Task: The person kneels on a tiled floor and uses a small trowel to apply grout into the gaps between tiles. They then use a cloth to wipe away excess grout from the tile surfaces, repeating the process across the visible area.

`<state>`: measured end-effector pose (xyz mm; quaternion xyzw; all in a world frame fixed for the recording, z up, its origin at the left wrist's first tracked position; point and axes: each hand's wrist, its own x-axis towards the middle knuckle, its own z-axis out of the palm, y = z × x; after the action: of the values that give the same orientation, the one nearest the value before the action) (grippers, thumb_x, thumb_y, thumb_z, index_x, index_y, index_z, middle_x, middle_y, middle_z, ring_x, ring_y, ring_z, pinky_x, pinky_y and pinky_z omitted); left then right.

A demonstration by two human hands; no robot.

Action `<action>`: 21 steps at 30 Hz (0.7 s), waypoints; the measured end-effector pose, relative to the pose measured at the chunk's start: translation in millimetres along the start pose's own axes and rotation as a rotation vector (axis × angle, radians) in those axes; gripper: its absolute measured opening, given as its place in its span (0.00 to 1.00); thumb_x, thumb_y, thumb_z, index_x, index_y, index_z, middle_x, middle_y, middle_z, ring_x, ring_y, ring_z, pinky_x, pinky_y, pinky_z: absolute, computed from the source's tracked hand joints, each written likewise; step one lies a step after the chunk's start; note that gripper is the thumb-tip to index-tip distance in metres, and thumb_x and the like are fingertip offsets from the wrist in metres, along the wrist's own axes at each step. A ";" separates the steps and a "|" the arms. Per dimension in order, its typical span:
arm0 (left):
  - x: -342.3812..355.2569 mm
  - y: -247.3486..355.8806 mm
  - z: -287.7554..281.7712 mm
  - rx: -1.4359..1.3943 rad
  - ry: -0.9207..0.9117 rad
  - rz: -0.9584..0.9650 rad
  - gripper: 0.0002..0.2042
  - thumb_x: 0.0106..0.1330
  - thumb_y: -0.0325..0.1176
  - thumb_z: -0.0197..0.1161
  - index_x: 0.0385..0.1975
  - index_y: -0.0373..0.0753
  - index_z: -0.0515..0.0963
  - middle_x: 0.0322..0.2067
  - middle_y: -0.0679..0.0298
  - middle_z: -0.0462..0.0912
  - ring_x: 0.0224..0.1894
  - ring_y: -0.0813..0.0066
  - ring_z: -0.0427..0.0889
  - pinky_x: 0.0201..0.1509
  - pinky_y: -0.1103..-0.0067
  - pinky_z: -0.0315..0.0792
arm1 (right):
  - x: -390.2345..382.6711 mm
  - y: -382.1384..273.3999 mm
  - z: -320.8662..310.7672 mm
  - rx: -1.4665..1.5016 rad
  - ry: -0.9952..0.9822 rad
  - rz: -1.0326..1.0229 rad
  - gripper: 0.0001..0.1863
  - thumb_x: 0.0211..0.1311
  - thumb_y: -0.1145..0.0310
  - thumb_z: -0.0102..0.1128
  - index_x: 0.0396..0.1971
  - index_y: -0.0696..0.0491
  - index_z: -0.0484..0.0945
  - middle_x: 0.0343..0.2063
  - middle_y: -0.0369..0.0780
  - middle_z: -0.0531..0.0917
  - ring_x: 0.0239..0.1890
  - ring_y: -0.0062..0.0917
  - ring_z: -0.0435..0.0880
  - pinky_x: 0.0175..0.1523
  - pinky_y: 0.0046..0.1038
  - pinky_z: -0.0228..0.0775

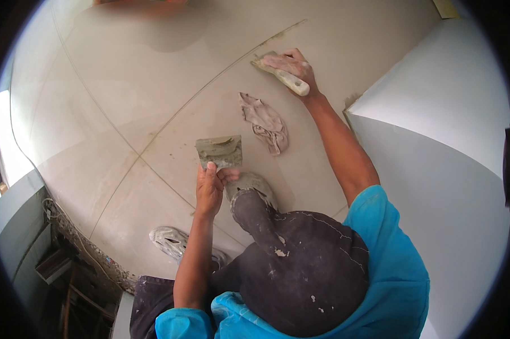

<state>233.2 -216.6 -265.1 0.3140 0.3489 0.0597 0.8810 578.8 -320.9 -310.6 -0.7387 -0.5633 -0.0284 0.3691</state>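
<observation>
My left hand (209,191) grips a small flat rectangular plate (237,160) from below, thumb on its near edge. A smear of grey-green paste (220,148) lies on the plate. Farther off to the right, my right hand (298,66) is closed around a putty knife (290,81) with a pale, smeared handle. Its blade rests at or just above the floor, a little right of a dark tile joint (232,70); contact is hard to tell. Between the two hands, a crumpled pinkish-grey cloth (264,121) lies on the tiles, untouched.
Large beige floor tiles (114,113) meet in crossing joints. A pale wall or panel (435,158) borders the right. My dusty shoes (169,241) and bent knee (305,271) are close by. A cable (85,243) runs along the rough left edge, beside a darker recess (68,294).
</observation>
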 end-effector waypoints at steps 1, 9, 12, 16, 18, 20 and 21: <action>1.3 -0.3 -0.6 0.011 0.006 0.000 0.21 0.76 0.46 0.46 0.61 0.39 0.61 0.53 0.57 0.75 0.44 0.64 0.81 0.48 0.69 0.75 | 5.7 3.4 5.2 -0.006 0.010 0.015 0.14 0.56 0.68 0.60 0.42 0.49 0.84 0.43 0.37 0.86 0.45 0.32 0.83 0.51 0.32 0.72; 3.9 -4.5 0.2 0.060 -0.009 0.015 0.20 0.77 0.45 0.45 0.60 0.38 0.61 0.52 0.57 0.75 0.45 0.65 0.80 0.49 0.68 0.75 | 9.8 2.7 -1.0 0.001 -0.003 0.026 0.14 0.57 0.70 0.59 0.44 0.50 0.84 0.42 0.38 0.87 0.46 0.31 0.83 0.52 0.31 0.71; 4.4 -1.7 -1.1 0.060 0.033 0.037 0.20 0.76 0.43 0.47 0.60 0.38 0.62 0.50 0.56 0.77 0.43 0.67 0.81 0.48 0.71 0.76 | 16.9 0.5 5.4 -0.028 -0.013 0.039 0.14 0.57 0.70 0.58 0.43 0.50 0.84 0.42 0.38 0.87 0.47 0.31 0.83 0.53 0.32 0.70; 6.1 -6.6 -5.0 0.052 0.021 0.031 0.20 0.76 0.44 0.47 0.60 0.38 0.61 0.49 0.56 0.77 0.43 0.67 0.81 0.48 0.71 0.76 | 14.9 2.1 2.8 -0.030 0.001 -0.020 0.13 0.55 0.71 0.60 0.41 0.50 0.85 0.42 0.37 0.87 0.46 0.31 0.84 0.54 0.32 0.70; 5.6 -5.7 -2.4 0.059 0.023 0.003 0.20 0.76 0.44 0.47 0.60 0.38 0.61 0.49 0.57 0.77 0.43 0.68 0.81 0.49 0.71 0.76 | 14.0 11.2 2.2 -0.026 0.023 -0.056 0.11 0.55 0.71 0.61 0.39 0.51 0.85 0.41 0.37 0.87 0.45 0.30 0.84 0.53 0.32 0.70; 6.5 -2.7 1.7 0.049 0.037 0.016 0.20 0.76 0.44 0.47 0.60 0.38 0.61 0.50 0.57 0.77 0.44 0.68 0.81 0.49 0.72 0.75 | 19.5 16.2 4.5 -0.016 0.057 -0.078 0.08 0.56 0.70 0.63 0.36 0.52 0.85 0.39 0.37 0.87 0.42 0.28 0.85 0.49 0.30 0.72; 8.1 -0.7 2.3 0.049 0.043 0.027 0.20 0.76 0.44 0.47 0.60 0.38 0.62 0.50 0.57 0.77 0.44 0.68 0.81 0.49 0.72 0.75 | 15.8 10.1 4.1 -0.056 0.100 0.214 0.07 0.57 0.69 0.64 0.35 0.53 0.85 0.38 0.38 0.87 0.40 0.26 0.85 0.46 0.29 0.73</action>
<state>240.7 -215.7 -269.0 0.3387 0.3649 0.0700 0.8644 591.7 -306.6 -311.5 -0.8024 -0.4609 -0.0413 0.3767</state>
